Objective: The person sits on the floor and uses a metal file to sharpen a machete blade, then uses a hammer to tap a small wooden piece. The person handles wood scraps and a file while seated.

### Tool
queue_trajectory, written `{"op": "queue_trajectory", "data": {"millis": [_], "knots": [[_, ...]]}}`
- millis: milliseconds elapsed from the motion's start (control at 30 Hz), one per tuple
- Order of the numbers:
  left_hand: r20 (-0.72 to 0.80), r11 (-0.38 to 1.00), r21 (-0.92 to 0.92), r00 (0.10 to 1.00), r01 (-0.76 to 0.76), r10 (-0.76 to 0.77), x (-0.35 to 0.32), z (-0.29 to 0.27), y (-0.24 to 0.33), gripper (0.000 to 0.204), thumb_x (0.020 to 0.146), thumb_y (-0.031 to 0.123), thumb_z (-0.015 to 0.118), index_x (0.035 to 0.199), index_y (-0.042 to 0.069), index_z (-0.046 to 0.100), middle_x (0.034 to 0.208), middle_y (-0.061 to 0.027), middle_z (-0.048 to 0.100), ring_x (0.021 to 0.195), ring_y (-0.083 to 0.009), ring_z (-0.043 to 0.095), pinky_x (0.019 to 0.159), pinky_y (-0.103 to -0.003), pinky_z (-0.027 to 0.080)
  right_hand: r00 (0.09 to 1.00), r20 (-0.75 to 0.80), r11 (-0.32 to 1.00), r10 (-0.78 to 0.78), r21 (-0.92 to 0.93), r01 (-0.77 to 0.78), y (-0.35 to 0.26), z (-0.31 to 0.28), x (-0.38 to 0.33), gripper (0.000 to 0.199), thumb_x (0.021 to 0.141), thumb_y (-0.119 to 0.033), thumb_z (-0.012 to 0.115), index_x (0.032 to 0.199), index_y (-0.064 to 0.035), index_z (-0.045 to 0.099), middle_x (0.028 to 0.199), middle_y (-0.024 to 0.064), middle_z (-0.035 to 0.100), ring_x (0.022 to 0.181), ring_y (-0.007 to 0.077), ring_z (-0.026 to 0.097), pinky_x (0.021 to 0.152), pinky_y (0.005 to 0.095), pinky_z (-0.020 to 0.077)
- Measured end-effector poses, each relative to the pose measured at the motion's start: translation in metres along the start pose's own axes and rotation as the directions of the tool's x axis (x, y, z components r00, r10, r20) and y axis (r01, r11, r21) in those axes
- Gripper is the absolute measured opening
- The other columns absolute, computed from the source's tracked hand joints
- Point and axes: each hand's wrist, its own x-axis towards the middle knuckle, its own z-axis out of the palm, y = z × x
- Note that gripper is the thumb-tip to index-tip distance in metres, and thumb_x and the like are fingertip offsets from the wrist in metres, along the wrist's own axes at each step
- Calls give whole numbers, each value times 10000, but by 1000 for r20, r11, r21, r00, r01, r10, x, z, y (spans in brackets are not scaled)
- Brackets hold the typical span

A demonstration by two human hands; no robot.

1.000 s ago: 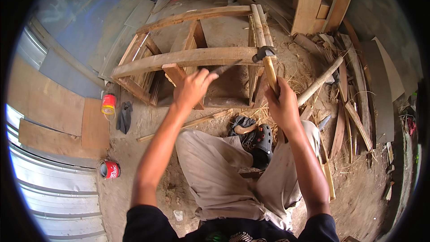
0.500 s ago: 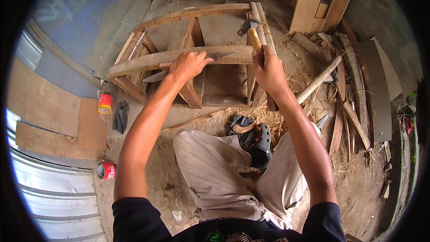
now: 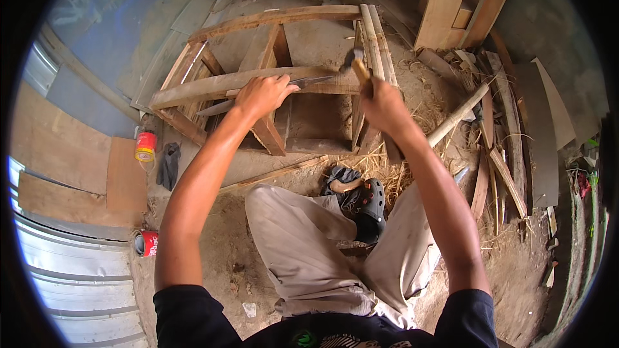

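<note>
Head view, from above: I sat on the dirt floor [image 3: 213, 264] with my legs toward a wooden frame [image 3: 258, 77] lying in the upper centre of the frame. My left hand [image 3: 261, 95] was closed around a flat metal chisel [image 3: 309, 81] and rested on the frame's curved front rail [image 3: 193, 90]; the blade ran to the right along that rail, its tip near the right-hand joint. My right hand [image 3: 382, 104] was clenched on the wooden handle of a hammer [image 3: 356, 64], whose dark head sat just above the chisel's far end, beside the pair of round poles [image 3: 374, 32] forming the frame's right side. Whether the head touched the chisel could not be told.

Below the hands, a dark sandal [image 3: 373, 209] on my foot lay among straw [image 3: 387, 167] at centre. To the left stood a yellow-and-red can [image 3: 145, 146] with a dark cloth [image 3: 169, 164] just beside it, and lower left a red can [image 3: 147, 243] lay on its side near corrugated sheet metal [image 3: 71, 283]. Loose wooden slats [image 3: 496, 154] were piled at the right, and upright planks [image 3: 445, 0] leaned at the upper right.
</note>
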Motion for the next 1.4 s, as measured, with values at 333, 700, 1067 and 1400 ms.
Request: {"op": "queue_trajectory", "data": {"millis": [333,700,1067,1400], "knots": [[1,1000,19,1000,-13,13,2,0,-3,375,938,377,568,826,19,584,757,-179,655,726,-392,643,605,-472,515,981,-137,988,-135,-88,124,14,11,15,182,983,-172,456,993,10,457,737,268,638,605,400,653,483,472,497],[-35,1000,-19,999,-19,18,2,1,-5,381,927,376,584,806,14,592,758,-188,655,734,-404,638,619,-482,511,911,-397,976,-115,128,179,-10,-1,23,288,980,-213,459,858,41,518,619,153,584,477,246,584,447,394,459],[27,999,33,999,26,-27,0,2,-7,393,933,383,574,815,10,599,769,-180,662,741,-387,652,622,-467,522,990,-97,994,-100,-49,96,11,17,20,321,996,-281,464,1007,34,526,750,170,645,520,244,628,460,366,485],[38,999,30,999,23,-24,0,-2,-9,386,935,384,568,842,12,610,779,-193,670,746,-398,653,645,-473,528,992,-120,987,35,158,-16,-13,6,24,358,948,-280,500,1031,62,570,857,337,633,889,482,627,813,485,502]]}}
